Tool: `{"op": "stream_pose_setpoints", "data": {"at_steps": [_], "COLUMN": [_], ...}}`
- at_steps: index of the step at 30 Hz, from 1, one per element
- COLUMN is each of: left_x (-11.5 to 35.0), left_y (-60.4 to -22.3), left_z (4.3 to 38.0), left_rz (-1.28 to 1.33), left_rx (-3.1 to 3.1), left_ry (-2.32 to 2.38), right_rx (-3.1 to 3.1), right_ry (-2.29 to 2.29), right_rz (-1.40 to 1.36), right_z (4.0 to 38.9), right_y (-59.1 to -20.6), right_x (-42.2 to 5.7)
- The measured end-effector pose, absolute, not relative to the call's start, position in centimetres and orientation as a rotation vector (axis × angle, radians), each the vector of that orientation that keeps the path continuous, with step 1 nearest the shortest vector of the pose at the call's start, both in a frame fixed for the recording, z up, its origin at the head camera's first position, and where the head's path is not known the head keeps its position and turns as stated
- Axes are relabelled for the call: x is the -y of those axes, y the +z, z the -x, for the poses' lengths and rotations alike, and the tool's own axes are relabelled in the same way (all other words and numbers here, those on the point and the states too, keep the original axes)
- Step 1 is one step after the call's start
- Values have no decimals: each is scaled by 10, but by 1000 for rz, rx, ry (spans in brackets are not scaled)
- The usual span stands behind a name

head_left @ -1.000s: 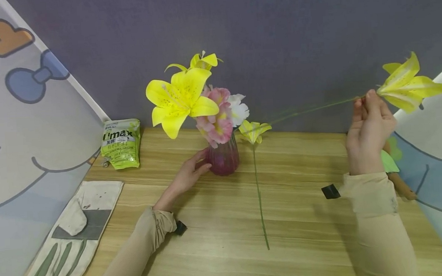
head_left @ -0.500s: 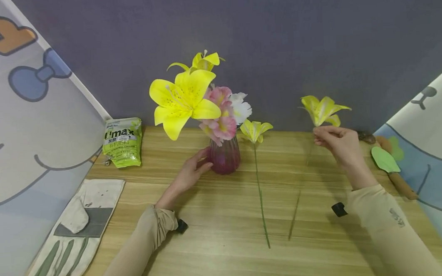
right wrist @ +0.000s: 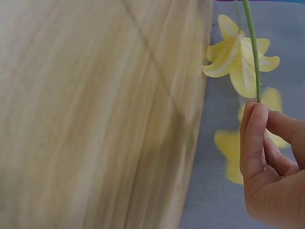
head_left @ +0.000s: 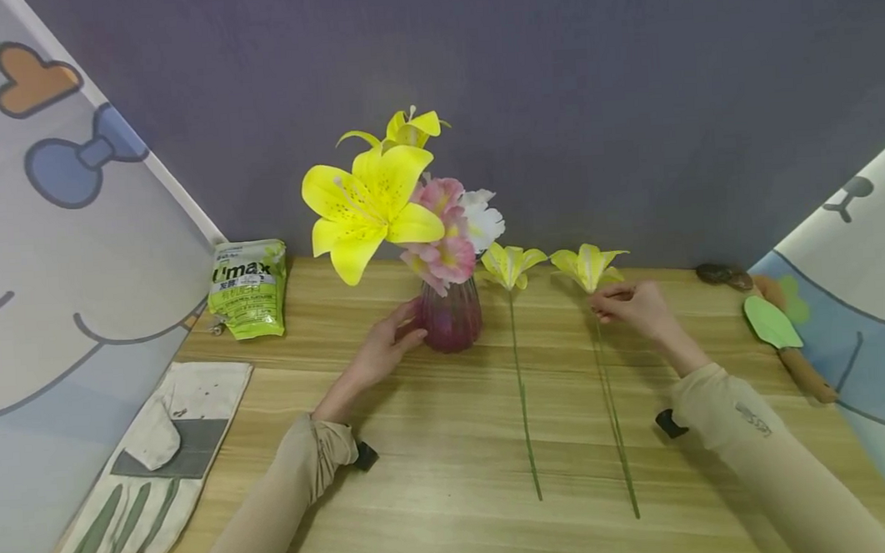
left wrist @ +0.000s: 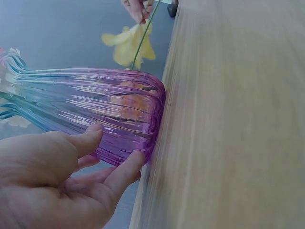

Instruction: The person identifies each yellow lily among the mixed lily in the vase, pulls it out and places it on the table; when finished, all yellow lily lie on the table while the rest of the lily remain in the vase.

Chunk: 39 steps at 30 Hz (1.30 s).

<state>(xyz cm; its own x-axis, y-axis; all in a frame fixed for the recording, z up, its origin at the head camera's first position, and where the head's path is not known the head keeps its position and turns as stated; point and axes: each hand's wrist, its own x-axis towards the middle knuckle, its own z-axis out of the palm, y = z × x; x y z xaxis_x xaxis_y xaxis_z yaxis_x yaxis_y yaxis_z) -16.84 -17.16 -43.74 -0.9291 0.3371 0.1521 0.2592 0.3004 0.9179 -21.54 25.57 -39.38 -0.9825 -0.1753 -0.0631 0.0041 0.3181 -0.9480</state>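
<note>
A ribbed glass vase, purple at its base, stands upright with two yellow lilies, pink blooms and a white bloom. My left hand holds the vase low on its left side, thumb and fingers around the glass in the left wrist view. My right hand pinches the green stem of another yellow lily just below its bloom. That stem slants toward the table's front. Between it and the vase lies one more yellow lily, its stem stretched toward me.
On the left are a white-and-grey work glove and a green Umax bag. At the right edge lie a green trowel with a wooden handle and dark stones. A dark wall backs the wooden table.
My right hand has brought the lily from the far right, leftward and down, beside the lily on the table; its stem now points toward me. My left hand has stayed on the vase.
</note>
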Motion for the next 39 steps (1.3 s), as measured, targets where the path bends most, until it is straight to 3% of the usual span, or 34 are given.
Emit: {"op": "stream_pose_setpoints", "data": {"at_steps": [14, 24, 30, 39], "left_x": [172, 172, 172, 173], "left_y": [-435, -436, -438, -439], "left_z": [171, 169, 168, 169], "left_rz": [-589, -573, -585, -588], "left_rx": [-2465, -2477, -2468, -2470], "left_ry": [1725, 1706, 1729, 1718], "right_rx": [-2511, -2739, -2872, -2995], "right_ry": [-1592, -1402, -1619, -1743], "right_rz": [172, 256, 401, 637], "right_z": [225, 215, 207, 172], "right_y": [-418, -412, -387, -309], "right_x": [-242, -238, -232, -185]}}
